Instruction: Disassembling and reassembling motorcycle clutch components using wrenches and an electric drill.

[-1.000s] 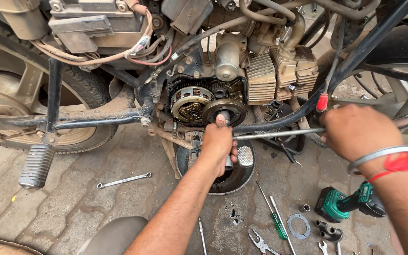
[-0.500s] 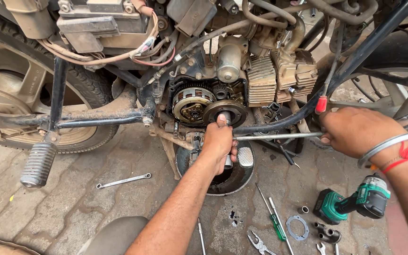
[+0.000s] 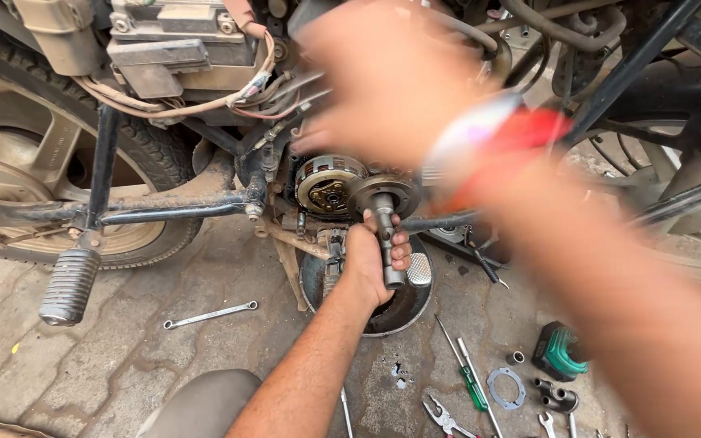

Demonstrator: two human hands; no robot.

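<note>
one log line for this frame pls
left hand: grips socket wrench on engine gear | right hand: raised, blurred, empty as far as visible | ground: spanner, screwdriver, pliers

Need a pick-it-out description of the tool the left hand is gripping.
Start at the motorcycle's open engine case, where a round clutch is exposed. Just right of it sits a second disc; below that the left hand grips a grey metal socket wrench standing upright. The other tools lie flat on the paving.

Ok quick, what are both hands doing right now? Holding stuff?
Left hand: closed around a grey metal socket wrench set against the engine's round part.
Right hand: raised in front of the motorbike, too blurred to tell open or closed.
</note>
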